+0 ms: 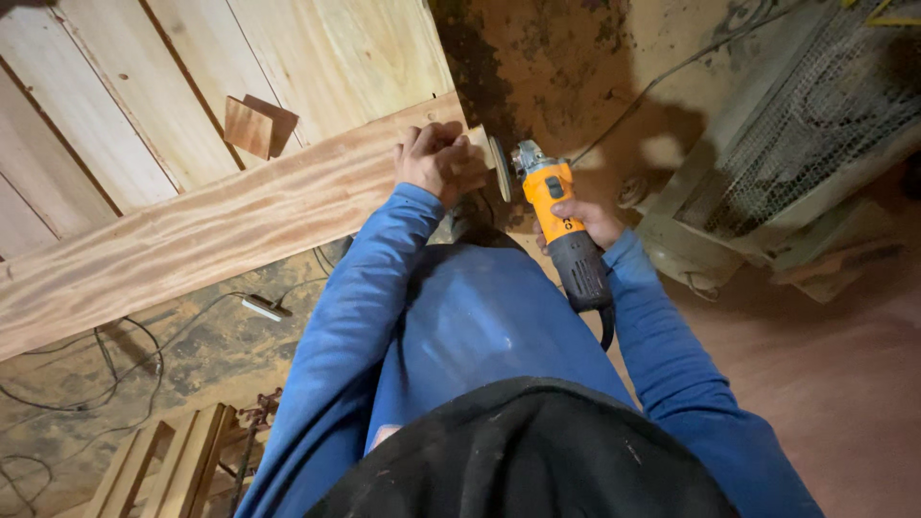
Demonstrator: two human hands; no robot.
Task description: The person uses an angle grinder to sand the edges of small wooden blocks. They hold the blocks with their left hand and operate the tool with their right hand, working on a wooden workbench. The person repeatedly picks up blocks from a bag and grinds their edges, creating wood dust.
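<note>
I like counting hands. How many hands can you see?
2. The left hand presses on the end of the long wooden board. The right hand holds the orange angle grinder, just right of that board end. No others show.

From my feed I see long bright-blue sleeves running down to both wrists, the cloth creased at the elbows. Blue trousers of the same shade cover the legs. A black garment, flecked with pale dust, fills the bottom edge; possibly an apron, I can't tell.
</note>
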